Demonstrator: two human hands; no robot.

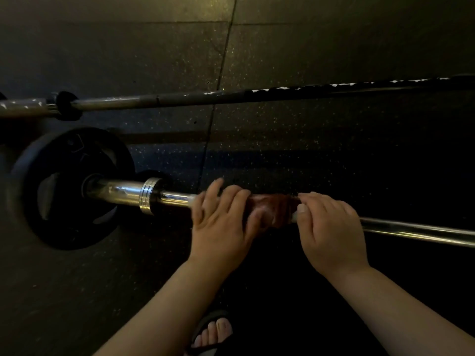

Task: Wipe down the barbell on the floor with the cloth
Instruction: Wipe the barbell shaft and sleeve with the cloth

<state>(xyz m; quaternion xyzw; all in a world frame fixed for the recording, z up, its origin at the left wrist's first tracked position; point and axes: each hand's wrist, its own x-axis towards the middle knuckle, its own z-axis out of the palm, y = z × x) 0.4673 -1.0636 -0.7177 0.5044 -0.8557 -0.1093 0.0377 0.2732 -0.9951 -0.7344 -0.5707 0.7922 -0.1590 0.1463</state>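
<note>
A chrome barbell (411, 231) lies across the dark floor, with a black weight plate (64, 186) on its left sleeve. A dark red cloth (275, 209) is wrapped round the shaft just right of the collar (149, 196). My left hand (221, 222) lies over the shaft and the cloth's left end, fingers curled over the top. My right hand (331, 227) grips the cloth's right end and the bar, thumb on the near side. The shaft under both hands is hidden.
A second, duller barbell (205, 98) lies parallel on the floor farther away, with a small black collar (68, 106) at its left. The floor is speckled black rubber tile with a seam (218, 80). My sandalled foot (213, 332) shows at the bottom edge.
</note>
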